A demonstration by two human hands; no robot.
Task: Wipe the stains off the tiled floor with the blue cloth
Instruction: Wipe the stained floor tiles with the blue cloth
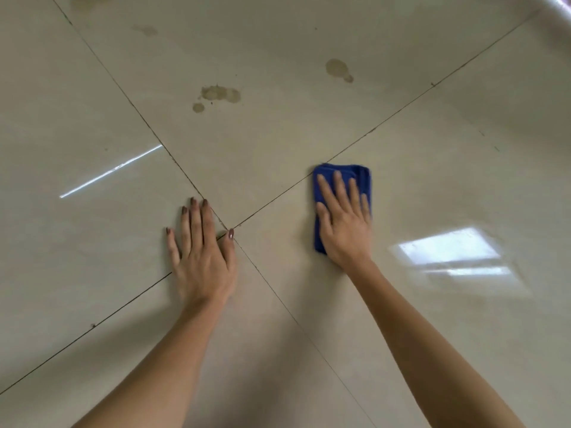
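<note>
right hand (pixel 344 223) pressing flat on the folded blue cloth (pixel 364 180), fingers (pixel 340 186) lying straight and spread, not curling round it; cloth sitting on the tiled floor (pixel 278 149) just right of the grout cross (pixel 230 231); left hand (pixel 202 257) resting palm-down at the cross, fingers straight, holding nothing; brown stains (pixel 220 94) lying well beyond the cloth
</note>
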